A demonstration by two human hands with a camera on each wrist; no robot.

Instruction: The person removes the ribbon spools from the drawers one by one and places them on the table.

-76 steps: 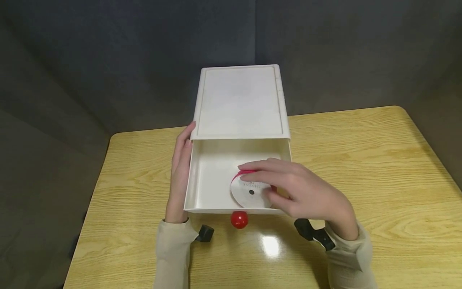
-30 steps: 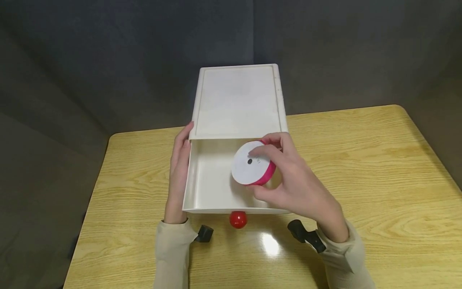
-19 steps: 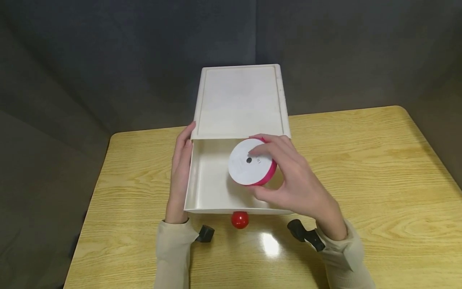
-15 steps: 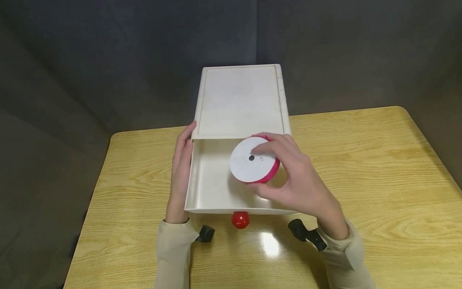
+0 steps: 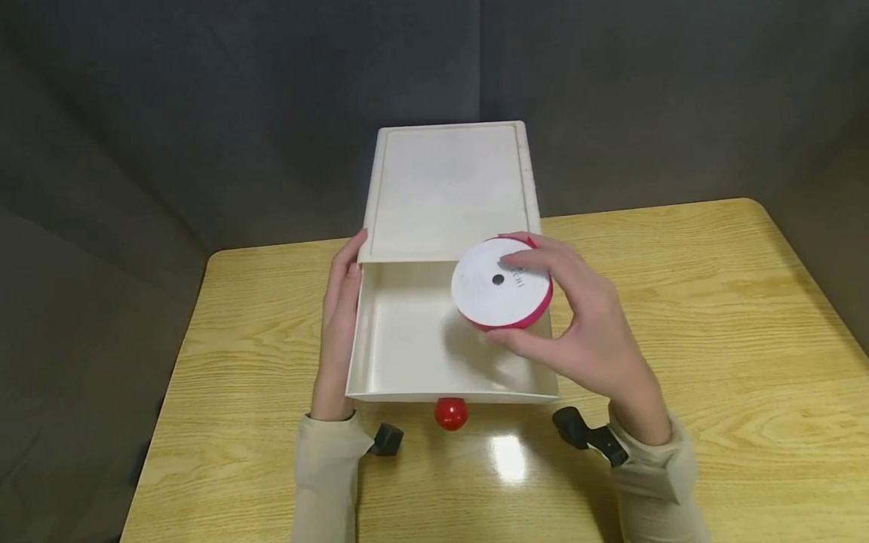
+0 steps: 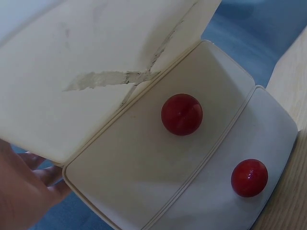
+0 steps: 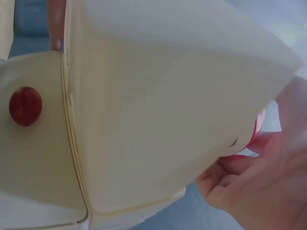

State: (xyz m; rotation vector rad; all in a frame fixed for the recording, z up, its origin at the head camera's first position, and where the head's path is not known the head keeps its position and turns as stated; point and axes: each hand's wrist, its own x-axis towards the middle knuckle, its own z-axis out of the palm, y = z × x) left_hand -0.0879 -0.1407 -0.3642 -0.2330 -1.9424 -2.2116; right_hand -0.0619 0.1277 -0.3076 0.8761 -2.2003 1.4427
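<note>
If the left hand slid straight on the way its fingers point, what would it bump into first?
Probably nothing for a while. The left hand lies flat along the open drawer's outer left side, fingers pointing away from the person. Ahead, it would run beside the white cabinet, then off the table towards the dark backdrop; depth is unclear.

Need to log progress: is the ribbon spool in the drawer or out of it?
Out. The right hand holds the ribbon spool lifted above the open drawer, over its far right corner; the drawer floor below shows bare.

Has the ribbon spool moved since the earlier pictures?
Yes. The ribbon spool, held by the right hand, rose from the drawer floor towards its right back corner.
</note>
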